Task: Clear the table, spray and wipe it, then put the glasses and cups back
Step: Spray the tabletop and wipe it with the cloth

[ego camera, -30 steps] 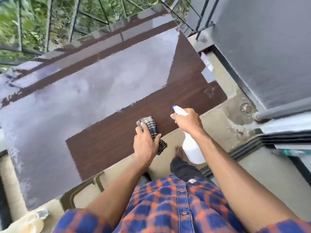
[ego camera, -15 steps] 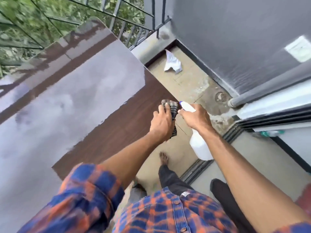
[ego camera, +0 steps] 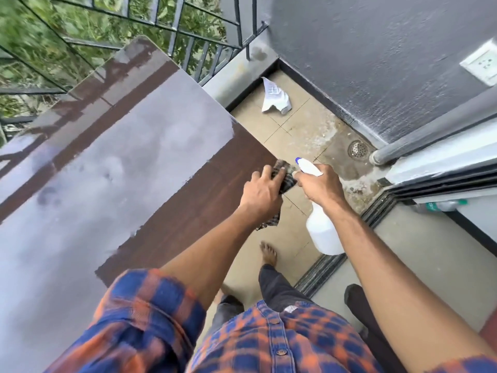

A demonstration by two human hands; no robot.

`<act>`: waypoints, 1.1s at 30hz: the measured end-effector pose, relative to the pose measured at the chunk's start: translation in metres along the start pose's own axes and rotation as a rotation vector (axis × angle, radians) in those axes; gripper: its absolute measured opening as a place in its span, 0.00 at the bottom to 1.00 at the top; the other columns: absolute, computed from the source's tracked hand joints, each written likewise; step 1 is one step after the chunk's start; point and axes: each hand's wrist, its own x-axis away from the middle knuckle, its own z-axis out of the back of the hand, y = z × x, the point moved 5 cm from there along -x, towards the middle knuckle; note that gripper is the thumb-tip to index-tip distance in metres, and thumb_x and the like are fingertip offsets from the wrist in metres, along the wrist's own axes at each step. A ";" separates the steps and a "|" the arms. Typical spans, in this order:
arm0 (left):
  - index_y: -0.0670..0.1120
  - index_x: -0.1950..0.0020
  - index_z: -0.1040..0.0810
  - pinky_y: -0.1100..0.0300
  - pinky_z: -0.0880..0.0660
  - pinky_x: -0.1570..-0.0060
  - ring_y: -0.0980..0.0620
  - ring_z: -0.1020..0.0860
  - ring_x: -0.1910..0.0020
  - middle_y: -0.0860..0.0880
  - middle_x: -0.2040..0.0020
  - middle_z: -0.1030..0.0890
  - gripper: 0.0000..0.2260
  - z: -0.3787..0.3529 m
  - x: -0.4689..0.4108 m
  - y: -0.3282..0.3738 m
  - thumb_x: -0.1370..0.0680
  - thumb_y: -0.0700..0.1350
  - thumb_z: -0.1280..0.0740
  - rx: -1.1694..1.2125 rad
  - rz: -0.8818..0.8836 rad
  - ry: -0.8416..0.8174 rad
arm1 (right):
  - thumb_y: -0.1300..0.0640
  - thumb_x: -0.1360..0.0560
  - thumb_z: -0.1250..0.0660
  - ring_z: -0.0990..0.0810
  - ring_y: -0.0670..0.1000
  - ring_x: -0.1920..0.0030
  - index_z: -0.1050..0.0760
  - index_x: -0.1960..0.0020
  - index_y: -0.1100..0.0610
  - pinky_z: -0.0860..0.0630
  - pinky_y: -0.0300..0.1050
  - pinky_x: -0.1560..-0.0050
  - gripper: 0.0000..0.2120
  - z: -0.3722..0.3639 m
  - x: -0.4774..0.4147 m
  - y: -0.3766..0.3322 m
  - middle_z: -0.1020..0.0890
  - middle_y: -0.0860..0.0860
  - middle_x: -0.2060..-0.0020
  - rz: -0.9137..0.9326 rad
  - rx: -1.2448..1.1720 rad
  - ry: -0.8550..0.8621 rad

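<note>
A: Left hand (ego camera: 262,191) lays its fingers over the cloth (ego camera: 285,175), pressing it at the table's (ego camera: 134,157) corner.

B: Right hand (ego camera: 318,185) grips the spray bottle (ego camera: 322,232) by its neck, just beside, off the table's edge.

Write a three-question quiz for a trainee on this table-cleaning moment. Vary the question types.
1. True or false: the left hand rests on a checked cloth at the edge of the table.
2. What does the right hand grip? A) a glass B) a white spray bottle C) a brush
3. Fill in: the crumpled white paper lies on the ___ below the railing.

Key: 1 true; 2 B; 3 floor.
</note>
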 end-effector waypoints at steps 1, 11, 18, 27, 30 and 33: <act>0.54 0.21 0.39 0.46 0.25 0.54 0.39 0.29 0.45 0.44 0.37 0.32 0.29 -0.004 0.011 -0.003 0.23 0.46 0.38 -0.025 -0.017 -0.008 | 0.47 0.29 0.29 0.14 0.60 0.54 0.19 0.55 0.55 0.15 0.54 0.49 0.11 -0.003 0.002 0.000 0.12 0.53 0.57 0.002 0.009 -0.008; 0.60 0.33 0.22 0.58 0.28 0.54 0.46 0.23 0.53 0.52 0.54 0.29 0.27 -0.017 0.173 -0.113 0.32 0.46 0.32 0.312 0.148 -0.002 | 0.47 0.28 0.29 0.15 0.61 0.55 0.17 0.56 0.56 0.16 0.56 0.48 0.12 -0.077 0.069 -0.018 0.13 0.54 0.59 0.179 0.177 -0.188; 0.58 0.39 0.18 0.63 0.28 0.53 0.60 0.23 0.58 0.55 0.56 0.24 0.27 -0.029 0.368 -0.236 0.38 0.55 0.36 0.727 0.601 0.367 | 0.47 0.29 0.25 0.19 0.53 0.61 0.15 0.54 0.45 0.15 0.59 0.48 0.05 -0.191 0.171 -0.047 0.14 0.48 0.62 0.403 0.262 -0.428; 0.53 0.44 0.19 0.67 0.24 0.60 0.61 0.21 0.64 0.58 0.60 0.15 0.20 -0.070 0.631 -0.323 0.34 0.40 0.33 1.267 1.050 1.028 | 0.53 0.23 0.25 0.24 0.44 0.75 0.15 0.53 0.47 0.24 0.43 0.65 0.01 -0.377 0.379 -0.063 0.20 0.46 0.67 0.691 0.446 -0.799; 0.50 0.43 0.18 0.68 0.25 0.63 0.58 0.20 0.64 0.55 0.58 0.16 0.20 -0.093 0.702 -0.327 0.34 0.42 0.32 1.288 1.204 1.177 | 0.56 0.22 0.26 0.24 0.41 0.75 0.15 0.49 0.49 0.25 0.35 0.70 0.03 -0.434 0.450 -0.059 0.18 0.46 0.62 0.776 0.486 -0.922; 0.44 0.37 0.19 0.64 0.22 0.58 0.53 0.17 0.58 0.46 0.48 0.16 0.25 -0.129 0.766 -0.316 0.34 0.44 0.31 1.340 1.398 1.310 | 0.58 0.20 0.27 0.24 0.40 0.73 0.15 0.45 0.51 0.25 0.32 0.68 0.06 -0.486 0.518 -0.045 0.17 0.47 0.57 0.883 0.533 -1.052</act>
